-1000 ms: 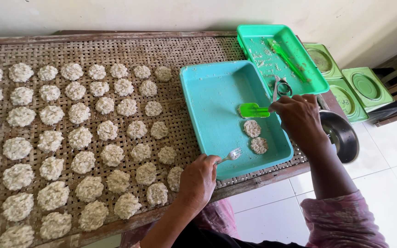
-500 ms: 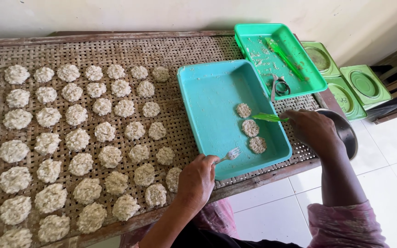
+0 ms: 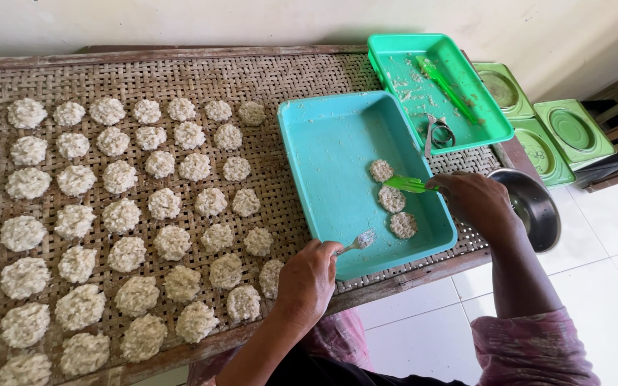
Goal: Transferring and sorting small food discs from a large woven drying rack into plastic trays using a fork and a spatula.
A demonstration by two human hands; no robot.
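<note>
Over the tray point(image 3: 323, 154), right hand point(image 3: 477, 204) fingers grasping spatula point(image 3: 405, 184), long axis crosswise, blade pointing left between patties point(image 3: 391, 199); left hand point(image 3: 307, 279) fingers grasping fork point(image 3: 359, 241).

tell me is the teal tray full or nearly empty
Nearly empty: the teal tray holds just three patties near the right hand; otherwise bare floor.

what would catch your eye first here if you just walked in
Rows of pale round patties cover the woven mat on the left. Beside them sits a blue tray holding three patties, where the right hand holds a green utensil and the left hand a fork.
</note>
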